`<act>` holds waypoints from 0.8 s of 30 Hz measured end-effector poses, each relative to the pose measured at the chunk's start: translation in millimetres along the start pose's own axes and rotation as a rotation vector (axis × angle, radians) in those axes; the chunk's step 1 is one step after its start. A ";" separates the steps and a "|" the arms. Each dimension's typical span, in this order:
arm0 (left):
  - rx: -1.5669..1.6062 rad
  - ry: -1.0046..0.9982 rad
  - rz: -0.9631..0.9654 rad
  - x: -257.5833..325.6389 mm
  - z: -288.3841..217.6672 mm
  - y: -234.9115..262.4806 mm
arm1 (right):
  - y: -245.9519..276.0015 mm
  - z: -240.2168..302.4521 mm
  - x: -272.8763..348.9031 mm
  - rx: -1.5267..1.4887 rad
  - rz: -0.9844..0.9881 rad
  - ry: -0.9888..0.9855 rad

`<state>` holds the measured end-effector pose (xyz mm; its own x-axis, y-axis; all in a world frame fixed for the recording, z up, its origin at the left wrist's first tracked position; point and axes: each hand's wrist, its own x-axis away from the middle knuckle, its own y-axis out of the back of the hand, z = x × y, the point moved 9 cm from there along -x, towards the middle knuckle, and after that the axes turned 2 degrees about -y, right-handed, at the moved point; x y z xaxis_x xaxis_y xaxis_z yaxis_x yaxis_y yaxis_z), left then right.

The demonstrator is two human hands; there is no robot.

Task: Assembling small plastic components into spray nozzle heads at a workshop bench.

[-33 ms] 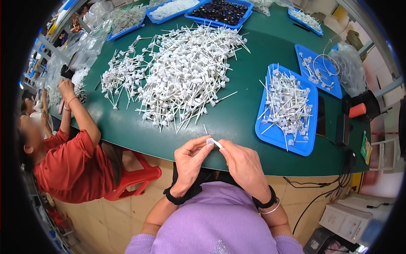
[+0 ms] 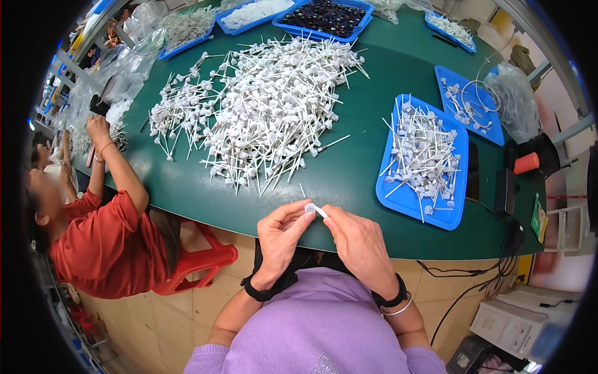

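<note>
The left hand point(image 2: 280, 240) pinches a small translucent cap point(image 2: 309, 208) between thumb and fingertips, and the right hand point(image 2: 360, 246) grips the thin white stick point(image 2: 320, 212) that meets the cap, fingers curled closed on it; the piece sits just off the near edge of the worktop point(image 2: 361, 168), at 12 o'clock from the wrists; nothing has shifted since the earlier frame, both hands holding the same pose; each wrist wears a black band, the right also a thin pale bangle. Outward at 12 o'clock, one loose stick lies on the smooth dark-green surface; beyond it spreads a big pile of white sticks point(image 2: 268, 106) with small blocky heads, matte plastic, tangled every way. At 2 o'clock a flat blue tray point(image 2: 455, 212) holds more of the same pieces in a looser scatter; farther at 1 o'clock a second blue tray point(image 2: 492, 134) carries a few parts and a coil of thin tubing. At 9 o'clock a person in a red shirt point(image 2: 99, 246) sits on a red plastic stool point(image 2: 199, 262).
</note>
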<state>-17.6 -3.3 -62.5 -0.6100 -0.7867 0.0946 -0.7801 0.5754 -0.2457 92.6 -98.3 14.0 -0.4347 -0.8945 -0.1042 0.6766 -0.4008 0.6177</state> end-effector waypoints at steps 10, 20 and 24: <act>-0.076 -0.070 -0.007 0.7 -7.8 -3.5 | -4.6 9.5 4.9 0.280 -0.061 0.047; -0.356 -0.182 -0.051 3.9 -21.8 -7.1 | -8.3 12.1 6.6 0.369 -0.089 0.044; -0.207 -0.126 -0.057 1.7 -12.7 -3.5 | -8.9 10.8 6.3 0.343 -0.087 0.042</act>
<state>-17.7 -3.8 -49.2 -0.5523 -0.8334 -0.0219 -0.8325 0.5527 -0.0391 77.5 -98.2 16.3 -0.4521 -0.8701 -0.1961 0.3958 -0.3928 0.8301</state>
